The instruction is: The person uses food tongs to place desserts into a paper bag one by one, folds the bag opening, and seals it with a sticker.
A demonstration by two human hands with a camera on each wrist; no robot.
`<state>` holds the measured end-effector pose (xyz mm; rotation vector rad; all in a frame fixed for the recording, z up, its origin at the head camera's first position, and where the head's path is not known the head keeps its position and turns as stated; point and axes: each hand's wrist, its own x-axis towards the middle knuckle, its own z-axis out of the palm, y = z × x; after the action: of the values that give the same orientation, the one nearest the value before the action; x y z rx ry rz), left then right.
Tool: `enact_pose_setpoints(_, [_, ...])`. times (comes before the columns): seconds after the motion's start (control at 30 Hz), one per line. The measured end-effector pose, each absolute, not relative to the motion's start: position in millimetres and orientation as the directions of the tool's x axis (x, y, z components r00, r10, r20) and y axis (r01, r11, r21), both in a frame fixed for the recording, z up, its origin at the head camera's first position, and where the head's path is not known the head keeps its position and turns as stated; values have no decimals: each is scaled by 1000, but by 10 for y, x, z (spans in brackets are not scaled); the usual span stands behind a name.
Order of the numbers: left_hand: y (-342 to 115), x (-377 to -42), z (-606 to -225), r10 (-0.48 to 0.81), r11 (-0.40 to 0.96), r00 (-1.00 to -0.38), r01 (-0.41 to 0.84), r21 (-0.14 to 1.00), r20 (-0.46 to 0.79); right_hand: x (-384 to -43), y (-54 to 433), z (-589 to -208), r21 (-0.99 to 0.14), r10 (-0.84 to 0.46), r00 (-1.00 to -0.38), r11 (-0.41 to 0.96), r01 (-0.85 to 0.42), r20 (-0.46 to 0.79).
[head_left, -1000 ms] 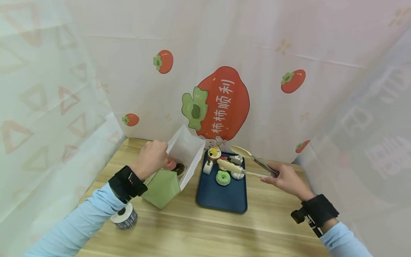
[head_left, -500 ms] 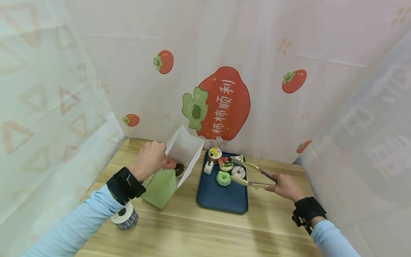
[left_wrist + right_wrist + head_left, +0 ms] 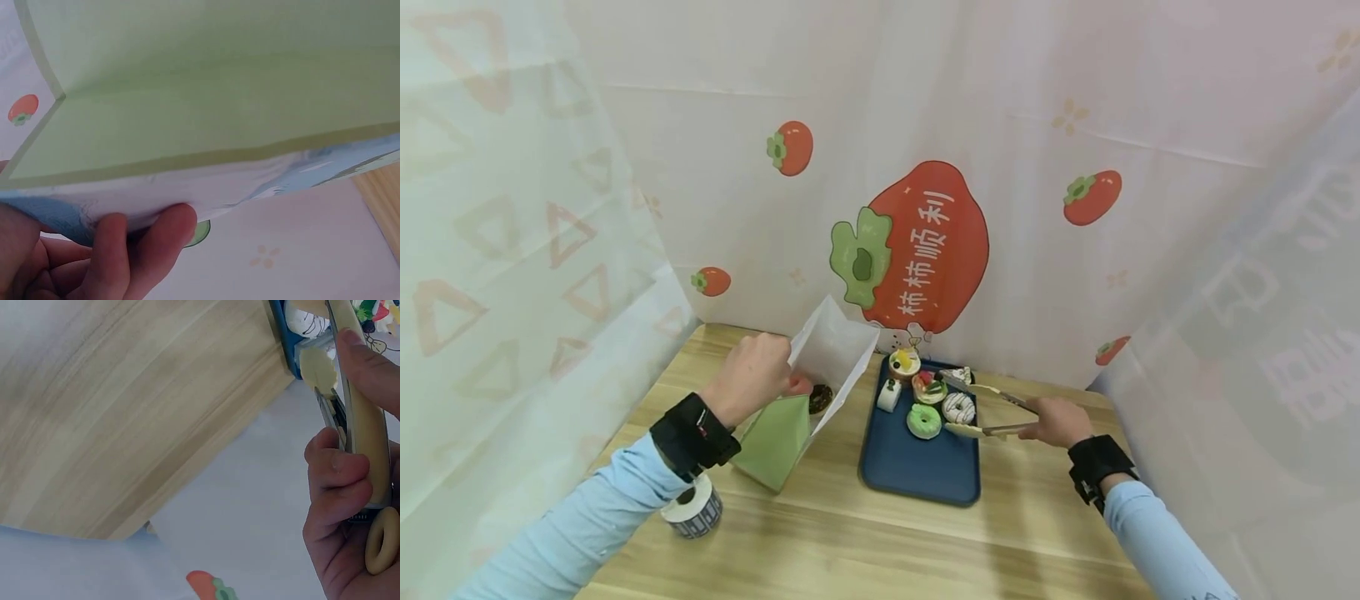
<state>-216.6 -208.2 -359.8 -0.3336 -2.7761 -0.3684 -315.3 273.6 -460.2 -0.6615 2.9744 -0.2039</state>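
Gripping the rim of a green-and-white paper bag [image 3: 775,437], left of centre in the head view: the left hand [image 3: 751,377], its fingers curled round the edge. Left wrist view agrees, fingertips bent against the white and blue printed side. Bag tilted, white lining facing the centre; within it, a chocolate-topped donut [image 3: 825,397] and a pink piece [image 3: 797,385], partly hidden.

Right hand [image 3: 1058,421], right of centre, holds pale-tipped metal tongs [image 3: 1007,430], fingers wrapped round the handles. Tong arms spread, tips over the right part of a dark blue tray [image 3: 917,477]. A white donut with dark drizzle [image 3: 958,417] lies between the arms; contact with the tips, cannot tell.

Also on the tray: green donut [image 3: 923,431] just left of the drizzled one; strawberry-topped tart [image 3: 929,390] above it; yellow-fruit tart [image 3: 904,363], upper left corner; small white cake [image 3: 890,396] below that; a further pastry [image 3: 958,375], upper right corner, partly covered by the tongs.

Lower left of the frame: printed label roll [image 3: 700,518] on the wooden table [image 3: 820,542], near the left sleeve [image 3: 587,508]. Behind, a pale curtain [image 3: 1000,100] with persimmon prints.
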Motion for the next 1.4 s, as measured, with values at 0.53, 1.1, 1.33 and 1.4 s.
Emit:
enact_pose_setpoints(0.53, [-2074, -2185, -3618, 252, 921, -880, 346, 179, 403, -3363, 2828, -4696, -216, -417, -888, 901, -376, -192])
enact_pose_setpoints(1.1, [-2029, -2176, -3608, 231, 929, -894, 320, 188, 385, -3134, 2993, -4608, -314, -501, -864, 828, -464, -45])
enact_pose_setpoints(1.33, [-2007, -2168, -3592, 229, 927, -902, 317, 200, 366, -2841, 3143, -4485, -406, -507, -861, 780, -476, 35])
enact_pose_setpoints(1.4, [-1995, -2165, -3582, 226, 929, -907, 310, 200, 355, -2754, 3155, -4436, -406, -493, -868, 782, -473, 61])
